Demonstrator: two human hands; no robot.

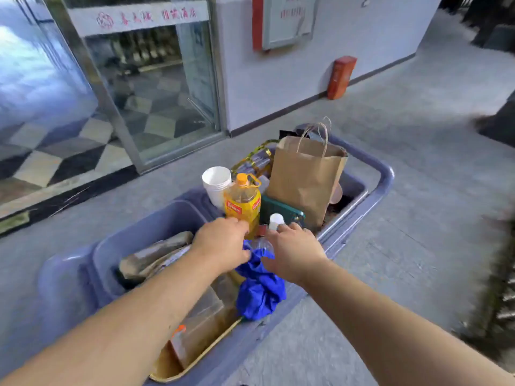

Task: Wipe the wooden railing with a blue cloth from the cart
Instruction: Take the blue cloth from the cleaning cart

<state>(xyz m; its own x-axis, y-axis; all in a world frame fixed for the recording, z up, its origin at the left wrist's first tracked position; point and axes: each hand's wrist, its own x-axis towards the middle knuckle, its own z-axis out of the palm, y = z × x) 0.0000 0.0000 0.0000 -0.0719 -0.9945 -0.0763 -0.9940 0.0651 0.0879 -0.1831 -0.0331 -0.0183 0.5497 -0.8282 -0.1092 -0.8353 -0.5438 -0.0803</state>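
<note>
A crumpled blue cloth (260, 288) hangs over the near rim of the blue-grey cart (386, 174), between both my arms. My left hand (223, 243) grips the cloth's upper end, fingers curled down around it. My right hand (294, 252) lies palm down just right of the cloth, its fingers touching the cloth's top next to a white-capped bottle (276, 220); whether it grips anything is hidden. A dark strip at the right edge (498, 288) is too blurred to identify as the railing.
The cart holds a yellow oil bottle (243, 201), stacked white paper cups (216, 182), a brown paper bag (306, 176), a green phone (281, 211) and a brown tray (200, 330). A glass door (156, 87) and white wall with a red box (340, 78) stand beyond.
</note>
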